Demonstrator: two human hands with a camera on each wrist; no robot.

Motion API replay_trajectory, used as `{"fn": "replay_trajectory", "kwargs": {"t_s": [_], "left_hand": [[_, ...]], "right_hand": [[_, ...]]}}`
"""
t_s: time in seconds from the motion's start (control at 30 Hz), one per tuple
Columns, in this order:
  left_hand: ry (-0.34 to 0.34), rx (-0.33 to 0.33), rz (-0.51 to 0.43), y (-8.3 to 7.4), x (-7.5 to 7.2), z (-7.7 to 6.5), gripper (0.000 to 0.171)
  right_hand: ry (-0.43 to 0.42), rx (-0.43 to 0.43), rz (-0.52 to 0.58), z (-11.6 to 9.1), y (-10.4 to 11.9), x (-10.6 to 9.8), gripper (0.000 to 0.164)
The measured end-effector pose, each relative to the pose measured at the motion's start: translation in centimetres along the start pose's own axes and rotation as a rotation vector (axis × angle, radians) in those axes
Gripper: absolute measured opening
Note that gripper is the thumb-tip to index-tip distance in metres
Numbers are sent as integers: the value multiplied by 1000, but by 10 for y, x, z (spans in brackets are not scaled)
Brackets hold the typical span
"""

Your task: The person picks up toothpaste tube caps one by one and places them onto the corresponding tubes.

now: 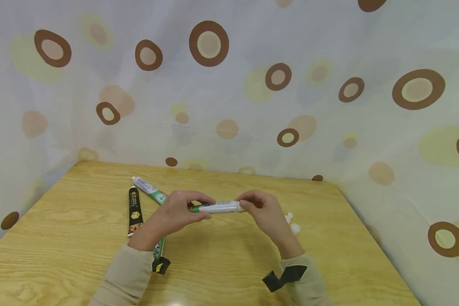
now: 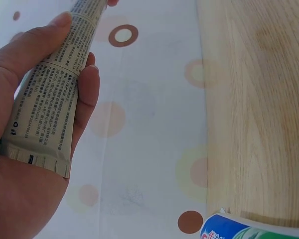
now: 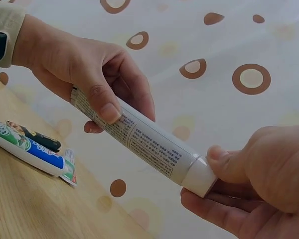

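Observation:
A white toothpaste tube with a green end (image 1: 223, 207) is held level above the table between both hands. My left hand (image 1: 179, 208) grips its body toward the flat crimped end, thumb on one face and fingers round the other. Rows of small print cover the side of the tube facing the wrist cameras. At the opposite end my right hand (image 1: 265, 212) pinches the white cap (image 3: 199, 178) between thumb and fingers. The cap sits on the tube's neck end.
Left on the wooden table lie a black tube (image 1: 135, 210) and a white-and-green toothpaste tube (image 1: 147, 188); another green tube (image 1: 158, 248) is partly hidden under the left forearm. Small white pieces (image 1: 295, 228) lie right of the right hand. A patterned curtain (image 1: 229, 97) surrounds the table.

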State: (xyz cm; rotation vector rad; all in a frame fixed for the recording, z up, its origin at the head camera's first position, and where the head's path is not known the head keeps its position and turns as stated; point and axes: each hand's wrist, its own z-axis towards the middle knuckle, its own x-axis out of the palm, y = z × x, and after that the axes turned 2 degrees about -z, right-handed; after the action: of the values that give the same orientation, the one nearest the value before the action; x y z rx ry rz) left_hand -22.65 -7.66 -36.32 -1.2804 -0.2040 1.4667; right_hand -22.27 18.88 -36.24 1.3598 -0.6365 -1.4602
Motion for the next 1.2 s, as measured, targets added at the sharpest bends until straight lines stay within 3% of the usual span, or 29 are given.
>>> {"fn": "replay_trajectory", "kwargs": {"t_s": [0.23,0.43,0.8,1.0,1.2], "left_hand": [[-4,29,12,-2,-2,3,27],[4,-16,-30,-1,-3,2,26],[56,-56,-112,7,-5,4,30],[90,-95,-116,10,-7,14,28],[115,-82,-130,13,-12,23,27]], "right_hand": [[17,-9,-23,1,3,-5,18],[80,-23,-22,-3,5,-11,24],[65,28,26,-2,-3,-10,24],[53,53,66,0,-7,-12,24],[49,47,106,6,-15,-17,27]]}}
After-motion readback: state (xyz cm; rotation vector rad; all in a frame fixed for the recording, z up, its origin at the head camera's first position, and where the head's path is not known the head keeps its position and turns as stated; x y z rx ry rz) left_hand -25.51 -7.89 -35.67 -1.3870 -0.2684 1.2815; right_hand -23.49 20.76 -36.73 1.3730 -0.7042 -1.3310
